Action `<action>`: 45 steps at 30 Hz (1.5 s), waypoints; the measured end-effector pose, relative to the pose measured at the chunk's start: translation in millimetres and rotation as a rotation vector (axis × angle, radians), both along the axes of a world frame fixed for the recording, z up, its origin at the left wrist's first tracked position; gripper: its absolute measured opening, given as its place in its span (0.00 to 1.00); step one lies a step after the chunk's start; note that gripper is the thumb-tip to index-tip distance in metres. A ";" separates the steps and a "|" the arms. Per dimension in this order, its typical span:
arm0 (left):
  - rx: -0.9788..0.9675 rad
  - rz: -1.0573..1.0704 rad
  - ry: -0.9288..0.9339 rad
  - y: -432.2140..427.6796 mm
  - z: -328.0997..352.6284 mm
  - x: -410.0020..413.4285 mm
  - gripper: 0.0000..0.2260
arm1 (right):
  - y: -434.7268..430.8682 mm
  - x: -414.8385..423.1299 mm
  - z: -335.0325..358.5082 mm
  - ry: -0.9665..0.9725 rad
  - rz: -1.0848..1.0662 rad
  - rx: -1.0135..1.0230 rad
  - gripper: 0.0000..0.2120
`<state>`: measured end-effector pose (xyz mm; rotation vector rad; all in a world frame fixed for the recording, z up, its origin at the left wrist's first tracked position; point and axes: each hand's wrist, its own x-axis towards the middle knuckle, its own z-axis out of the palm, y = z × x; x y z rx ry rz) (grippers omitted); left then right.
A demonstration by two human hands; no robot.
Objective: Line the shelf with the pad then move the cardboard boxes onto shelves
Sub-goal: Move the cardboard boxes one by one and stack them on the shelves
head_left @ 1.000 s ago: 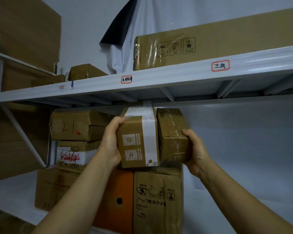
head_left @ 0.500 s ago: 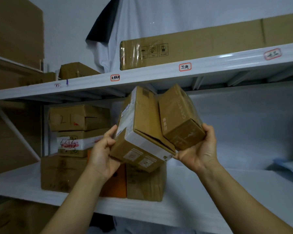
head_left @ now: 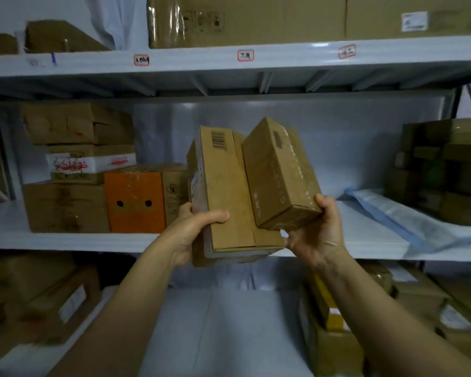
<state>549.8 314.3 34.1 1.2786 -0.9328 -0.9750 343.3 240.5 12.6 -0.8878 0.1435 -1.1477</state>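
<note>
Two brown cardboard boxes hang side by side in front of the middle shelf (head_left: pixel 65 242). My left hand (head_left: pixel 192 232) grips the larger box (head_left: pixel 229 197), thumb over its front face. The smaller box (head_left: pixel 282 175) leans against it on the right, held from below and the side by my right hand (head_left: pixel 317 235). Both boxes tilt back with their tops away from me. A pale blue pad (head_left: pixel 408 219) lies rumpled on the right half of the middle shelf.
Stacked cardboard boxes and an orange box (head_left: pixel 135 201) fill the shelf's left part. More boxes (head_left: pixel 443 170) stand at its right end. A long carton (head_left: pixel 256 21) lies on the top shelf. Below, boxes sit left and right of a pale lined surface (head_left: pixel 223 330).
Both hands have pulled the two boxes off the stack and lowered them out in front of the shelf, tilting them back. The view has dropped and shifted right.
</note>
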 end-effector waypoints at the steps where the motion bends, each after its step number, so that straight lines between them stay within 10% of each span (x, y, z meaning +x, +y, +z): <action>1: 0.021 -0.014 0.004 4.4 -12.4 -7.7 0.42 | 4.2 -6.8 -10.5 0.013 -0.014 0.025 0.38; 12: 0.348 -0.323 -0.012 7.7 -164.6 -81.0 0.49 | 21.5 -109.1 -143.0 0.194 -0.045 0.289 0.39; 19: 0.512 -0.390 0.092 -12.3 -213.7 -134.0 0.35 | 18.0 -164.4 -185.1 0.295 -0.106 0.407 0.24; 30: 0.657 -0.627 0.174 -40.2 -247.5 -196.1 0.39 | 19.7 -249.9 -201.2 0.512 -0.175 0.463 0.47; 45: 0.768 -0.856 0.093 -100.1 -252.7 -354.1 0.53 | 11.1 -412.0 -189.3 0.769 -0.238 0.495 0.49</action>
